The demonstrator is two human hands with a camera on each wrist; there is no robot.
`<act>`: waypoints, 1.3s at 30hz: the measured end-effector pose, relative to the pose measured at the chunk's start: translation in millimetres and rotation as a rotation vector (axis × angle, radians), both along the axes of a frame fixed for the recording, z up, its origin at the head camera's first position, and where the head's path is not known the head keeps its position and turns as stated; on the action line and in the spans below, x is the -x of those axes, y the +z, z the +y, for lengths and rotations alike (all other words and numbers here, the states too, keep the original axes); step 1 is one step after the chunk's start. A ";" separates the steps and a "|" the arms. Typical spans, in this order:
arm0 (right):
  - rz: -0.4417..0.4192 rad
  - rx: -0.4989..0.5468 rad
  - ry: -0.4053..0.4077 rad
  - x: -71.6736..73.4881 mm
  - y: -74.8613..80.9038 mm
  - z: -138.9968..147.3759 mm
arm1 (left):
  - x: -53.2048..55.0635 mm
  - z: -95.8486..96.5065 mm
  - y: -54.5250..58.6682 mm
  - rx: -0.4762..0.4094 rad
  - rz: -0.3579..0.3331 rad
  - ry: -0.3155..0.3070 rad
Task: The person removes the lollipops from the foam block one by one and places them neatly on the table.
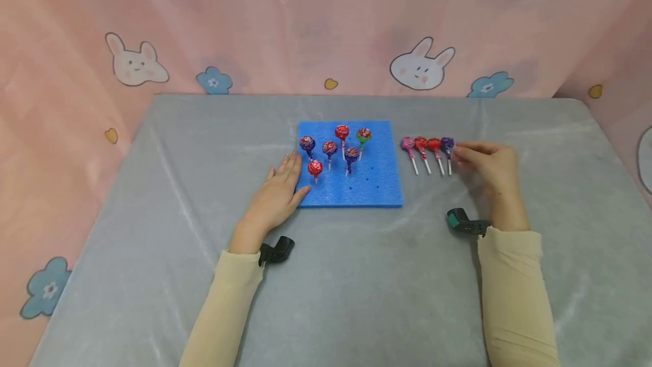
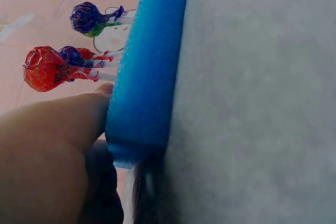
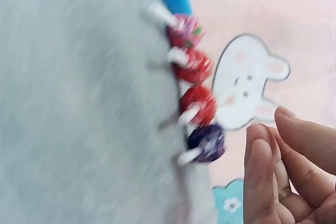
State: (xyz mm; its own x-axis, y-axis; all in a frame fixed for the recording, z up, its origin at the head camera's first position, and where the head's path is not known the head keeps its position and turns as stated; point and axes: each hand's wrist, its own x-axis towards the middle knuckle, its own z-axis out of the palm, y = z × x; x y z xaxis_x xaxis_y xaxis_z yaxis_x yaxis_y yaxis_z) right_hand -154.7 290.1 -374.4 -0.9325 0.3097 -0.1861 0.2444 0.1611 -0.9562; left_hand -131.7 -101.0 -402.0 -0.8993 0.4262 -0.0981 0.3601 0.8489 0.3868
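A blue foam block (image 1: pixel 377 188) has several wrapped lollipops standing in it, among them a green-and-red lollipop (image 1: pixel 364 135) and a red lollipop (image 2: pixel 44 69). My left hand (image 1: pixel 275 197) lies along the block's left edge, fingers straight, thumb over its front corner. To the right of the block, several lollipops lie side by side: a pink one (image 1: pixel 407 143), two red ones (image 1: pixel 420 143) and a purple one (image 1: pixel 447 144). Just right of the purple lollipop is my right hand (image 1: pixel 489 166). In the right wrist view its thumb and fingers are apart, with nothing between them.
A grey cloth covers the table (image 1: pixel 367 282). Behind it hangs a pink curtain (image 1: pixel 316 27) with rabbits and flowers. Small holes show in the foam's front right part. Each wrist wears a black camera, such as the right one (image 1: pixel 466 223).
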 end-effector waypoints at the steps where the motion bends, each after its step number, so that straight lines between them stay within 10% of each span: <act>1: 0.021 0.004 0.010 0.0 2.2 -2.0 | 0.2 0.0 0.1 -0.003 0.004 -0.001; 39: 0.049 0.062 0.506 3.5 -0.1 -123.9 | 1.6 1.1 0.1 0.008 0.004 0.005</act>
